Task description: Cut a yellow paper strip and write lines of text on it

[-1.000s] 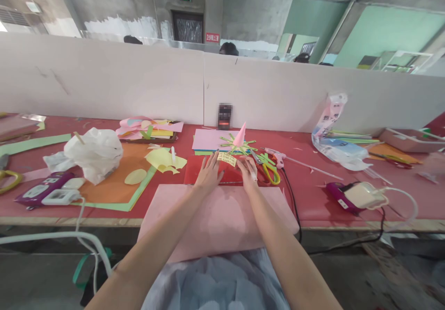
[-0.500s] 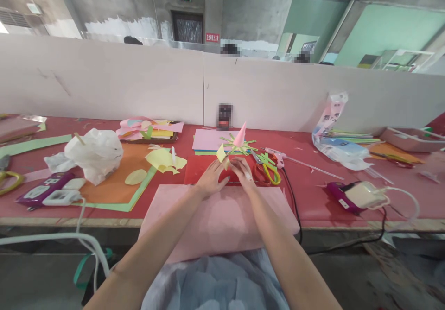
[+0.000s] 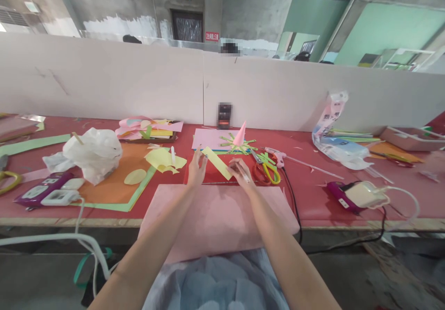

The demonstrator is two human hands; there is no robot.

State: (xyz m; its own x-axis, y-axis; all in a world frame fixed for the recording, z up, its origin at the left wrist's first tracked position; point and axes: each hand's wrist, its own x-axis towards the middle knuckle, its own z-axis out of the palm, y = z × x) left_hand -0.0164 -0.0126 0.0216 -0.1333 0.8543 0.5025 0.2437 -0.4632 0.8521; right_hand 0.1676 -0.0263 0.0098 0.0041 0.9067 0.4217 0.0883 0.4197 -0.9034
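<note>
A yellow paper strip (image 3: 218,163) slants between my hands above a red sheet (image 3: 212,176). My right hand (image 3: 240,171) is closed at the strip's lower right end, and a thin white stick-like thing (image 3: 245,176) also shows among its fingers. Beside the upper left end is my left hand (image 3: 197,169), its thumb and fingers apart; whether the thumb touches the paper I cannot tell. Just beyond my hands stands a pink paper cone (image 3: 239,136) on a ring of radiating green paper strips (image 3: 227,142).
Yellow-handled scissors (image 3: 273,174) and a pink glue gun (image 3: 278,156) lie right of my hands. Cut yellow paper (image 3: 162,160), orange sheets (image 3: 107,185) and a white plastic bag (image 3: 95,150) are on the left. A pink cushion (image 3: 222,217) lies along the table's front.
My left hand has moved left, away from my right hand, and its fingers have spread. The yellow strip, earlier mostly covered by my fingers, now shows at full length.
</note>
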